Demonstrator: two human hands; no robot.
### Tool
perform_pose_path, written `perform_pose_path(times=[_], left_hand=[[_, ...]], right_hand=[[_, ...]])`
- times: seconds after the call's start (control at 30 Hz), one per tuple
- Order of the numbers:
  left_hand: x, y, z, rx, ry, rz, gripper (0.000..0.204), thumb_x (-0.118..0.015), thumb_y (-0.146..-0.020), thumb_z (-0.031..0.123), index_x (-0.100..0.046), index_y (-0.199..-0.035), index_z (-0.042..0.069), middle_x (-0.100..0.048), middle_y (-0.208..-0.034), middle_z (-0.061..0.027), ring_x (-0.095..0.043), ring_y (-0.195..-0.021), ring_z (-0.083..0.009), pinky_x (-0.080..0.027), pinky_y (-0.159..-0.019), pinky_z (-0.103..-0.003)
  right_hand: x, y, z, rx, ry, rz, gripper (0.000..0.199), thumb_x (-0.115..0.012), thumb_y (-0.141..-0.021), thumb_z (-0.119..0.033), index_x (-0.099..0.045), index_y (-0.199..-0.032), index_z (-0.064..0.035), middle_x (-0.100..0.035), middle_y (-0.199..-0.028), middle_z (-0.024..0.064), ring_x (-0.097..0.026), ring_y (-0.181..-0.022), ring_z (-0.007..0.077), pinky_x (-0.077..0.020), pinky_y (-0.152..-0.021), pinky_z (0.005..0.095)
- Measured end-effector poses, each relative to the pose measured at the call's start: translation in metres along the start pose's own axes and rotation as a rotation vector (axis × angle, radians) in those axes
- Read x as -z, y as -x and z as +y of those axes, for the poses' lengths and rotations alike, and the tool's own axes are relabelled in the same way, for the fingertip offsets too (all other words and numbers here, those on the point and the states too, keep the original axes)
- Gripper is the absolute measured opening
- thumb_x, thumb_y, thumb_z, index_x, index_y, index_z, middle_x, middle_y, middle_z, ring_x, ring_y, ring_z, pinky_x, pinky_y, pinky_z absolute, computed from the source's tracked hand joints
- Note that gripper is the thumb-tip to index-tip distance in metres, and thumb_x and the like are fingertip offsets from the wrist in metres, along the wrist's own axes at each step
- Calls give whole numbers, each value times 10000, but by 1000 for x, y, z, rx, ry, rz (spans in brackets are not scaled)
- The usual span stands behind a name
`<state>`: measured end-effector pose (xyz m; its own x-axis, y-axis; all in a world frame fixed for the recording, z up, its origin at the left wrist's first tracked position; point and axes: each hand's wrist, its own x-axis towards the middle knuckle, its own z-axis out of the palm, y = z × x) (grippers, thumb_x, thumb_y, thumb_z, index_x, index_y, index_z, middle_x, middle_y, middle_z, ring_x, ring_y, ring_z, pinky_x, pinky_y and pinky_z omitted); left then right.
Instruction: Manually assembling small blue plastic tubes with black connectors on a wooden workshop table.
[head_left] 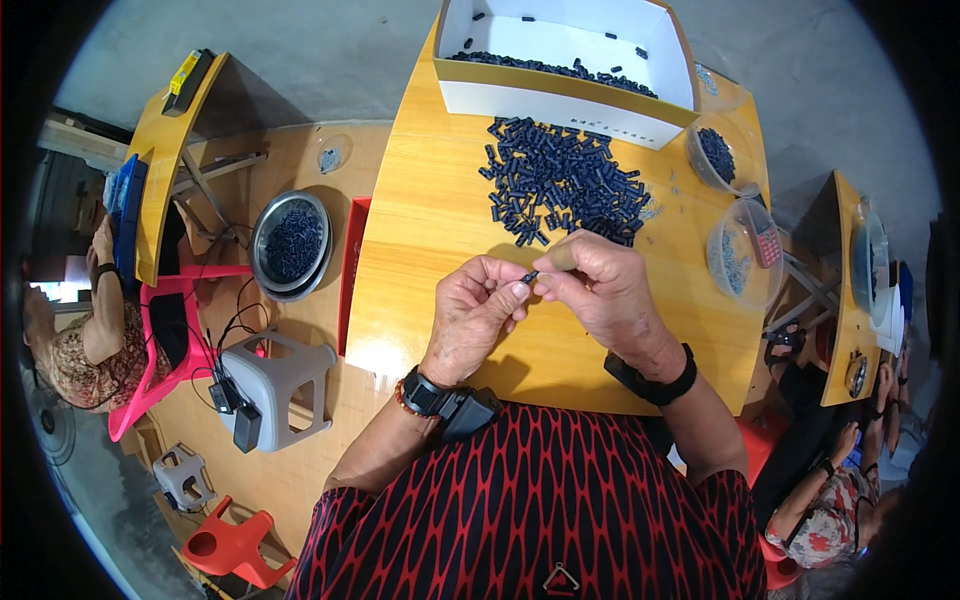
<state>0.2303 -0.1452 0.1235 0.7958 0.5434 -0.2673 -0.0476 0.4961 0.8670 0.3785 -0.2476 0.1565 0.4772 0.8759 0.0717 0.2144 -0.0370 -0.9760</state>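
In front of my chest, my left hand (474,312) pinches a small black cylindrical piece (529,277) between thumb and fingers. My right hand (606,296) is closed, its thumb and fingertips meeting at the near end of that piece. Whether they hold a smaller part is too small to tell. Just beyond my hands, a loose pile of similar short black cylinders (560,175) covers the yellow wooden table (410,240). Behind the pile stands a white box (560,100) with a gold rim, holding many more black pieces.
Along the table's right side stand a clear bowl of black pieces (716,155) and a clear bowl (735,260) with small silvery bits and a red calculator-like device (767,246). On my left are a metal basin (290,240) and a grey stool (275,385). People sit at both sides.
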Motion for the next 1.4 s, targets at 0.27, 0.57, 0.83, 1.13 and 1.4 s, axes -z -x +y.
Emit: perform_pose_path(times=[0.27,0.57,0.83,1.13,1.4], left_hand=[[-2,-1,1,13,-3,13,116,-662,-921,77,-604,-992,7,-662,-809,-49,-564,-625,-75,-449,-525,-194],[-3,0,-1,-6,-13,26,95,-660,-919,55,-605,-975,0,-643,-770,-51,-559,-610,-79,-448,-514,-203],[-3,1,-2,-14,-37,28,78,-649,-923,40,-602,-963,-7,-650,-776,-63,-565,-614,-84,-461,-520,-209],[-1,3,-2,4,-9,27,77,-631,-926,28,-611,-991,-7,-662,-812,-68,-601,-648,-102,-488,-540,-223],[-3,-1,2,60,143,36,62,-617,-921,15,-628,-980,0,-671,-859,-68,-630,-724,-128,-516,-634,-256]], right_hand=[[3,-2,-4,127,149,-15,69,-658,-802,58,-670,-862,24,-633,-768,105,-641,-666,189,-492,-585,282],[3,-5,-2,242,234,-56,66,-671,-754,62,-621,-774,22,-624,-756,140,-648,-687,254,-504,-602,314],[-1,-3,4,208,206,-91,80,-660,-729,69,-608,-765,21,-611,-747,151,-632,-675,297,-505,-598,345],[6,3,6,101,114,-154,124,-682,-757,46,-648,-874,29,-634,-813,124,-637,-662,228,-506,-587,318],[1,7,-15,118,199,-134,287,-778,-759,-52,-613,-970,50,-612,-849,140,-651,-654,236,-512,-566,327]])
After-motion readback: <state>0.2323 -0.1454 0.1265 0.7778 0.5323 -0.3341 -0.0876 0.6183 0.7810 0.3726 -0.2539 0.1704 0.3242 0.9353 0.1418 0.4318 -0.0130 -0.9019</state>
